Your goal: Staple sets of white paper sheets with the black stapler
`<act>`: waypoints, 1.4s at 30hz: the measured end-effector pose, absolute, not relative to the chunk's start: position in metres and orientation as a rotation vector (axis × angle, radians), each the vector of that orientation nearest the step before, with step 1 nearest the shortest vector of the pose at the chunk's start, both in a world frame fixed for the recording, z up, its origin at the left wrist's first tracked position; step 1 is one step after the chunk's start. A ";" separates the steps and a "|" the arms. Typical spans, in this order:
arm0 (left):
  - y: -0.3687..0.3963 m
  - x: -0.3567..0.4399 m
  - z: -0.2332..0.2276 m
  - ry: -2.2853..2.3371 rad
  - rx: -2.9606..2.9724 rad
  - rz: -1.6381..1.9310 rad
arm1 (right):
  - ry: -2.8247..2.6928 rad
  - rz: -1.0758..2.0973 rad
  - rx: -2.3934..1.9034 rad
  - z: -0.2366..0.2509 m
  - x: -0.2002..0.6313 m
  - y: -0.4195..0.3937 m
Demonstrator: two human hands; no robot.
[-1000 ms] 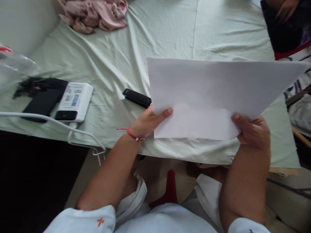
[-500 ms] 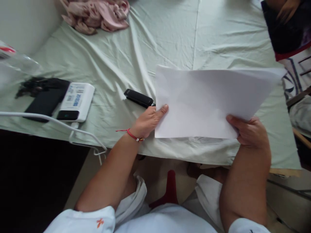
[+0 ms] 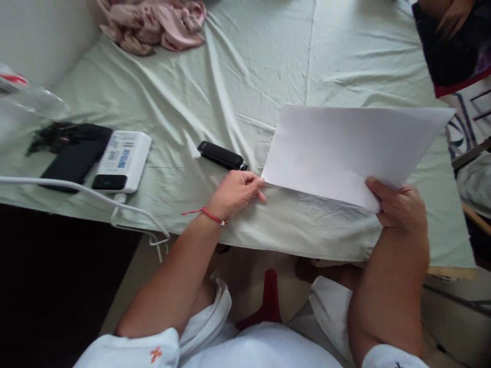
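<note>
The paper (image 3: 345, 151) is over the cloth (image 3: 176, 102), its near left corner pinched in the grip of the left hand (image 3: 238, 193) just beside the stapler (image 3: 221, 155), its near right corner clasped in the grip of the right hand (image 3: 403, 207), thumb on top.

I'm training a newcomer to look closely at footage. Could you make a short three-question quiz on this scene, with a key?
1. True or false: the right hand grips the white paper by its right edge.
2. At which corner of the paper are the fingers of the left hand? A) far left B) near left C) far right
3. Fill in: a black ____ lies on the pale green sheet, just beyond the left hand.

Key: 1. True. 2. B. 3. stapler.
</note>
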State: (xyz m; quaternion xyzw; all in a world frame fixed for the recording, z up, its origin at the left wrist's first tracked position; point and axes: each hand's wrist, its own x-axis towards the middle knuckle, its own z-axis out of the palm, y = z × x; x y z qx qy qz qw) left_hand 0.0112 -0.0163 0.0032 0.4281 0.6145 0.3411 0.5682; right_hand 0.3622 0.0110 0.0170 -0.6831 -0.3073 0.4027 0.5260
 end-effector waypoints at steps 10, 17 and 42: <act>-0.014 -0.004 0.005 1.802 1.045 1.749 | -0.713 1.061 -1.594 0.010 0.343 0.013; -0.008 -0.032 -0.011 1.993 1.490 1.641 | -0.787 1.116 -1.604 0.001 0.332 0.014; -0.002 -0.048 -0.024 1.998 1.721 1.091 | -0.818 1.055 -1.566 -0.014 0.310 0.019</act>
